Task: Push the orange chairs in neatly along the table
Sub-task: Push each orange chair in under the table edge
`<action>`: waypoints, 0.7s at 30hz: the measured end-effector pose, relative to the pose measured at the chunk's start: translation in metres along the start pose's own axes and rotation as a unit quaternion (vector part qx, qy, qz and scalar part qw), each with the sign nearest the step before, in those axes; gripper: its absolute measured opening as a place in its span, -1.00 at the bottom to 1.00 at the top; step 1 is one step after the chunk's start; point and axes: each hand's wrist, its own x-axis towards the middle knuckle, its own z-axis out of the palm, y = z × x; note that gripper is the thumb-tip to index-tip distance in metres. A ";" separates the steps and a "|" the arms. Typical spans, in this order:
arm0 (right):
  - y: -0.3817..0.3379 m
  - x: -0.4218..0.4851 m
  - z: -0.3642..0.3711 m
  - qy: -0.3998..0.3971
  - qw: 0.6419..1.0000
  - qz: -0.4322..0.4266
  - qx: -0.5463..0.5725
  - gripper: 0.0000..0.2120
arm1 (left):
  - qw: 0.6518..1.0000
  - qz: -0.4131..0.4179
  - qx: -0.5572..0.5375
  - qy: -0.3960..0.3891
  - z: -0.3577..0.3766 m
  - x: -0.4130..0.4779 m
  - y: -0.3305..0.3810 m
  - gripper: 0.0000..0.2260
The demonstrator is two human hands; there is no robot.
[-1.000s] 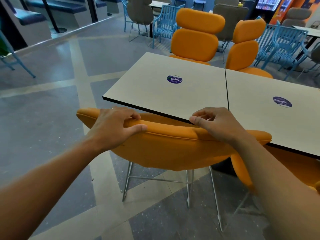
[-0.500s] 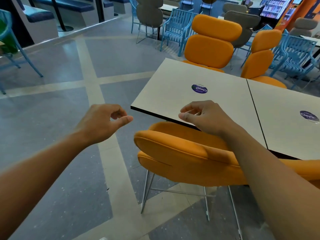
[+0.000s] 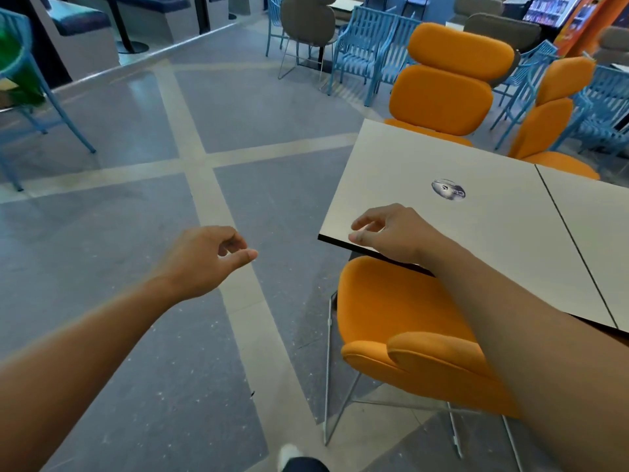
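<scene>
Left hand (image 3: 200,257) loosely curled, holding nothing, in air over floor (image 3: 143,335), left of worktop (image 3: 493,240) corner. Right hand (image 3: 391,236) loosely curled, empty, over worktop's near-left corner; contact unclear. Hands apart. Near orange chair (image 3: 401,321) below right forearm, seat front tucked under worktop's near edge. Far-left orange chair (image 3: 449,83) and far-right orange chair (image 3: 551,110) against far edge. Round sticker (image 3: 448,190) on worktop.

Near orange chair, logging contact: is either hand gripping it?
No, the left hand hovers over the floor and the right hand over the table edge, both empty.
</scene>
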 end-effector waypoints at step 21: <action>-0.005 0.342 0.043 -0.040 0.993 0.070 0.085 -0.62 | 0.994 -0.018 -0.020 -0.101 0.007 0.351 -0.134 -0.76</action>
